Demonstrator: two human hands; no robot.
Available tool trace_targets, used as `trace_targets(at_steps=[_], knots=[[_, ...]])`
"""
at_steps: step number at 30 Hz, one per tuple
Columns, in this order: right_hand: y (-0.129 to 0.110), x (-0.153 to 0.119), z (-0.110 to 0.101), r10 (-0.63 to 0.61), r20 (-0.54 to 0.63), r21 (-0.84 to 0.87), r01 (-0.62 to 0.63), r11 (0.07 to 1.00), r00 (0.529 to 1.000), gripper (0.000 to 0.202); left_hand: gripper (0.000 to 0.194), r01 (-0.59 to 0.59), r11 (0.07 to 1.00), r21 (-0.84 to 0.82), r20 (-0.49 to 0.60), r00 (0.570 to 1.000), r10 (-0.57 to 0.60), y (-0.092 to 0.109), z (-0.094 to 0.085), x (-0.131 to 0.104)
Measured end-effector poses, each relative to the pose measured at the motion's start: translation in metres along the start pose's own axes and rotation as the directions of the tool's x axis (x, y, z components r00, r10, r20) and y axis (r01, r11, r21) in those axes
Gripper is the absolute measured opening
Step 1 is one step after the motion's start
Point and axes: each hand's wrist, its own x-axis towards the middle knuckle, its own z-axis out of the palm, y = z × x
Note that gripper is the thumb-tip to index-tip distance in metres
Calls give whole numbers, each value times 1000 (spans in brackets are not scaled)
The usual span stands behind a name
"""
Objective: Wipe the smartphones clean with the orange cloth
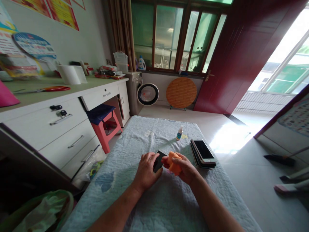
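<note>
A dark-screened smartphone lies low over the quilted cover, gripped at its left side by my left hand. The fingers reach across its upper left edge and the thumb lies along the near end. An orange cloth is bunched in my right hand, whose fingertips are close to the phone's right side. Whether the cloth touches the screen, I cannot tell. Beyond my hands a small spray bottle with a white top stands upright. To the right sits a stack of phones or tablets, a white-framed one uppermost.
The light blue quilted cover spreads beneath everything. Along the left runs a white desk with drawers, scissors and a paper roll. A pink stool is tucked there. Behind are a washing machine and a round wooden board.
</note>
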Motion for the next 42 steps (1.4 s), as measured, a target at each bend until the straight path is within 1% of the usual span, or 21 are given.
trace_targets(at_steps=[2,8,11,13,15,17,19,21,23,25,27,30,33,35,37,39,40,42], knots=[[1,0,0,-4,18,-18,4,1000,1000,31,46,-21,999,-24,-3,1000,21,2,-2,1],[4,2,-3,22,-67,-56,-26,998,998,38,43,9,997,-74,12,1000,-8,7,-8,2],[5,3,-4,-8,-76,-79,2,997,997,37,42,8,997,-81,1,1000,-8,6,-8,3],[7,4,-4,-47,-84,-150,34,988,995,36,41,1,997,-74,-9,1000,-2,4,-8,3],[10,7,-4,-94,-113,-286,59,956,989,36,42,16,998,-55,-4,1000,-17,2,-8,3],[14,10,-4,-168,-152,-467,79,881,974,36,43,59,998,-25,26,998,-58,-1,-8,4],[17,13,-5,-304,-159,-634,139,761,939,32,47,101,995,9,68,992,-102,-4,-9,4],[21,16,-6,-437,-94,-753,223,620,895,25,52,121,992,37,104,987,-124,-6,-9,4],[23,17,-6,-489,-3,-817,280,504,872,24,56,121,992,48,131,983,-126,-8,-10,4],[25,18,-6,-487,58,-852,297,430,871,27,61,115,993,38,161,980,-119,-8,-11,3],[26,19,-3,-491,90,-876,303,375,866,28,68,111,994,12,197,974,-111,-6,-11,2],[26,20,0,-508,109,-902,300,310,854,25,82,114,993,-39,245,964,-101,-2,-12,1],[25,20,0,-505,135,-920,297,256,852,20,93,108,990,-95,283,956,-77,2,-12,0],[25,20,-1,-495,161,-937,290,196,854,21,98,88,990,-110,301,952,-52,2,-11,-1],[24,20,-3,-480,174,-957,262,124,860,23,99,75,991,-112,314,949,-36,2,-10,-2],[23,20,-5,-466,172,-972,228,65,868,24,96,72,991,-117,321,947,-31,2,-10,-2],[23,20,-5,-459,175,-974,222,51,871,24,93,70,990,-125,322,947,-27,2,-10,-1],[23,19,-4,-444,197,-966,250,63,874,23,86,63,988,-143,314,949,-15,3,-11,-1]])
